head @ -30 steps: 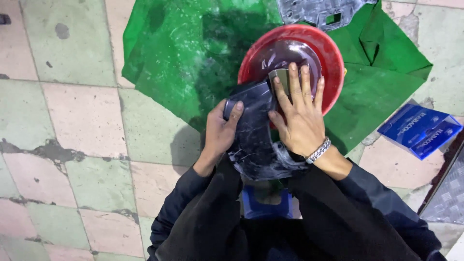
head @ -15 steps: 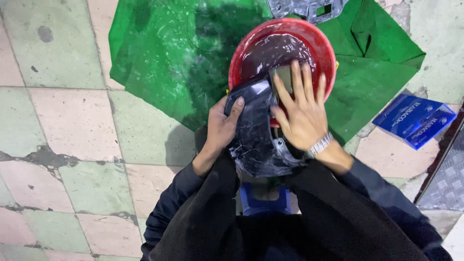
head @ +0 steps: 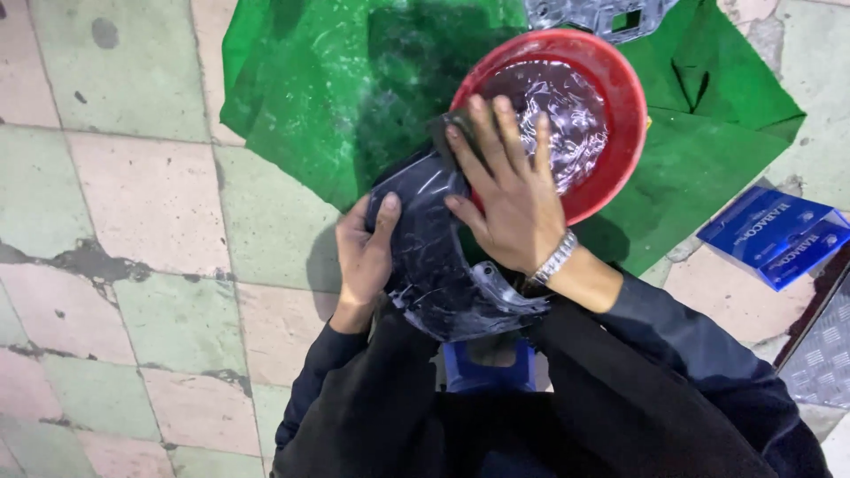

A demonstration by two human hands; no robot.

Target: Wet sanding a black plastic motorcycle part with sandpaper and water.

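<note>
The person sits over a red basin (head: 620, 168) of soapy water, and everything here is placed from that basin. Against its near-left rim, held above the lap, is a curved black plastic panel (head: 429, 257), wet and streaked with foam, its top end meeting the basin's edge and its lower end curling back toward the person's body. The left hand (head: 365, 257) clasps the panel's left edge, fingers curled behind it and the thumb laid across the front face, so it is closed on the part. The right hand (head: 512, 199) lies flat and spread, palm down, reaching from the panel's upper end over the basin's rim; its fingertips press a small dark grey sanding pad (head: 447, 133) against the top of the panel, right at the basin's left rim. A metal bracelet (head: 556, 258) circles that wrist, just nearer than the basin. Under the basin spreads a green plastic sheet (head: 310, 97), wet and splashed, extending left and right of it. Beyond the basin, at the top edge of the view, lies a grey metal piece with cut-outs (head: 602, 13). To the right of the basin, off the sheet, a blue carton (head: 775, 235) rests on the tiled floor (head: 150, 204). A blue stool (head: 482, 372) shows below the panel, nearer than the basin
</note>
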